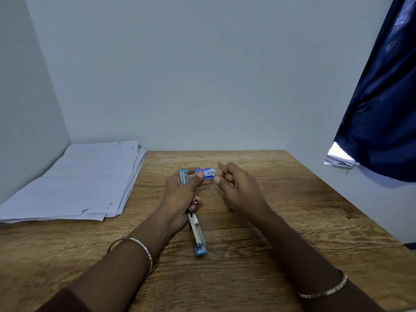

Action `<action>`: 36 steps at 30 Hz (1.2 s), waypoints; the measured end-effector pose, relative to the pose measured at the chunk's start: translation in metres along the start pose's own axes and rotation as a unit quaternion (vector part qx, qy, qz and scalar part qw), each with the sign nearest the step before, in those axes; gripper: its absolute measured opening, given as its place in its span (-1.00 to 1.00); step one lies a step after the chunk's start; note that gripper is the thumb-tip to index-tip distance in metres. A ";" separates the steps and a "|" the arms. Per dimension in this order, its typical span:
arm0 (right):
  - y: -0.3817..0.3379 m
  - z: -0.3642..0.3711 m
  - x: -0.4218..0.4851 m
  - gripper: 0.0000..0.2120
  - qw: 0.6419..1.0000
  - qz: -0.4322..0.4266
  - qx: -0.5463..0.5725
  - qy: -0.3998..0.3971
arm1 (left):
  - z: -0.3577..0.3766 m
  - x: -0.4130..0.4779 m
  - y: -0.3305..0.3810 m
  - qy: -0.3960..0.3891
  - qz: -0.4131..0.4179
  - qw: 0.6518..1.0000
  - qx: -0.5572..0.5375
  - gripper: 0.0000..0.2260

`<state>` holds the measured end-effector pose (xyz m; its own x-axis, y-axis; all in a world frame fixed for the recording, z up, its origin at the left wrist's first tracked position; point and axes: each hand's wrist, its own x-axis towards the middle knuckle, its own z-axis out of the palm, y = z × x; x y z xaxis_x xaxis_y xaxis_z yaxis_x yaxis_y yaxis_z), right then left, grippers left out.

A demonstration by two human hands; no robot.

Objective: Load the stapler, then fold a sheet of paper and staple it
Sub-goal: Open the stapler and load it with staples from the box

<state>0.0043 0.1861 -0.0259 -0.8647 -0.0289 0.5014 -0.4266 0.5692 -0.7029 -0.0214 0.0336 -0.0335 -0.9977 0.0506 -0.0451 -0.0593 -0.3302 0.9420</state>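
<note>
A blue and metal stapler (198,233) lies swung wide open above the middle of the wooden table (292,221). One blue-tipped half points toward me; the other half sticks up past my fingers. My left hand (180,199) grips the stapler's middle and also pinches a small blue staple box (206,174) between thumb and forefinger. My right hand (236,188) pinches the right end of that box with thumb and fingertips. A stack of white paper sheets (78,181) lies at the table's left.
Pale walls stand close behind and to the left of the table. A dark blue curtain (382,97) hangs at the upper right, with a few papers (340,159) on a ledge beneath it. The table's right edge runs diagonally.
</note>
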 end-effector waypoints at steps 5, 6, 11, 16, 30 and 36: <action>-0.002 -0.001 -0.001 -0.90 0.999 -0.019 -0.036 -0.025 | -0.001 -0.003 0.003 -0.014 -0.001 1.000 0.010 -0.73; -0.003 -0.001 -0.002 -0.92 0.998 -0.024 -0.046 -0.032 | -0.001 -0.003 0.003 -0.016 -0.002 1.000 0.007 -0.73; -0.006 0.000 -0.002 -0.96 0.989 -0.050 -0.118 -0.067 | -0.001 -0.005 0.004 -0.019 0.000 1.000 0.010 -0.72; -0.006 0.000 -0.003 -0.94 0.996 -0.045 -0.054 -0.062 | 0.000 -0.006 0.004 -0.024 0.007 0.999 0.029 -0.73; 0.004 0.001 0.005 -0.97 0.998 0.033 0.036 0.035 | 0.000 -0.003 0.001 -0.051 0.003 0.998 0.044 -0.79; -0.003 0.002 0.002 -0.96 0.998 0.002 -0.034 0.045 | 0.001 -0.003 0.000 -0.079 -0.023 0.996 0.040 -0.74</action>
<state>0.0034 0.1826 -0.0241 -0.8375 0.0452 0.5446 -0.4021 0.6239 -0.6701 -0.0187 0.0346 -0.0327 -0.9760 0.2134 -0.0422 -0.0961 -0.2490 0.9637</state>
